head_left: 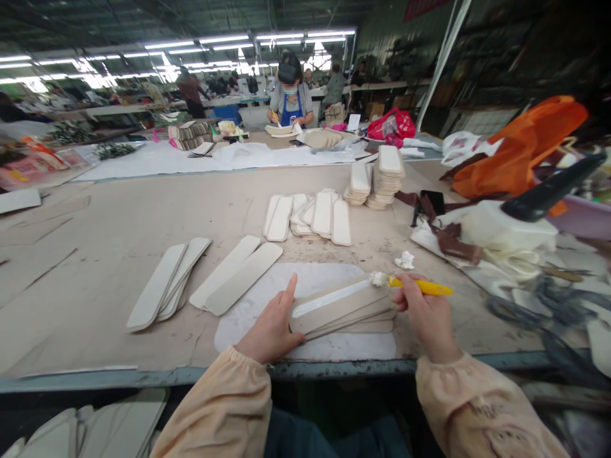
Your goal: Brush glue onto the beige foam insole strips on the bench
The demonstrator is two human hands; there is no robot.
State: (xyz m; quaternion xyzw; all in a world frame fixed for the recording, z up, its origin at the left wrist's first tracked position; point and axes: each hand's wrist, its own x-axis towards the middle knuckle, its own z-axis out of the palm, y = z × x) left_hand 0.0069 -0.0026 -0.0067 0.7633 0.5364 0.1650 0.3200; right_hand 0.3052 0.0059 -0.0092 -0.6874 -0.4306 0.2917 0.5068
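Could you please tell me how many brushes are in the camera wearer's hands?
1: the yellow brush, in the right hand, bristles at the top strip's right end. The left hand, at its other end, shows none.

On the right, an orange bag (520,151) lies between a crumpled white plastic bag (462,149) and a pale purple basin (581,217). Farther back, a red bag (391,124) sits near a slanting white pole (442,67), and a co-worker (281,100) in a blue apron (291,113) bends over a white-covered table (186,164). Lit tube lights (224,39) run beneath the dark roof (90,25).
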